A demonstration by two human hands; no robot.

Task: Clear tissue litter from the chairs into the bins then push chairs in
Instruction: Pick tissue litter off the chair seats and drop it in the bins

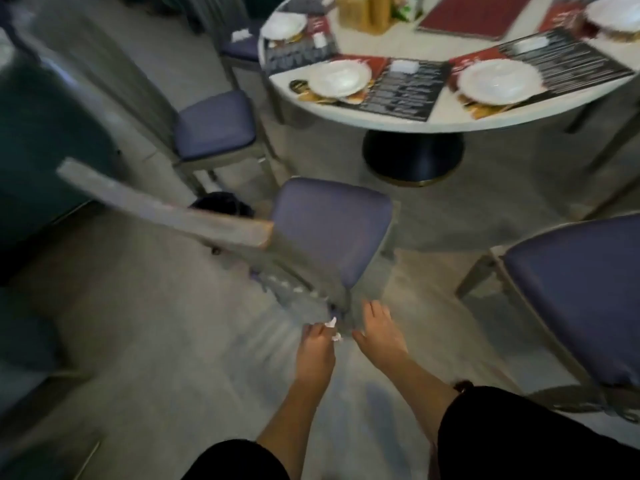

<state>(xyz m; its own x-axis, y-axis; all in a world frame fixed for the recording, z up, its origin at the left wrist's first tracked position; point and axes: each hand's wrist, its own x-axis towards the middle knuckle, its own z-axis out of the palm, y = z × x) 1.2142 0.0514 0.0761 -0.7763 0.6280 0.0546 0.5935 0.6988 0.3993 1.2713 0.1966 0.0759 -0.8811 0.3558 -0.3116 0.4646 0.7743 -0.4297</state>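
A chair with a purple seat [330, 226] and grey backrest [166, 206] stands in front of me, pulled out from the round table [381, 116]. My left hand [315, 351] grips small white tissue scraps [331, 328] just below the seat's near corner. My right hand [379, 336] hovers beside it with relaxed, spread fingers, holding nothing. A dark bin [221, 204] sits on the floor behind the backrest, partly hidden. Another chair at the far left of the table has a white tissue [242, 34] on its seat. The picture is blurred by motion.
Further purple-seated chairs stand at left [214, 124] and right [581, 292]. The table carries white plates [339, 77], menus and bottles on a black pedestal [412, 157]. A dark green cabinet [45, 133] fills the left side. Grey floor lies around me.
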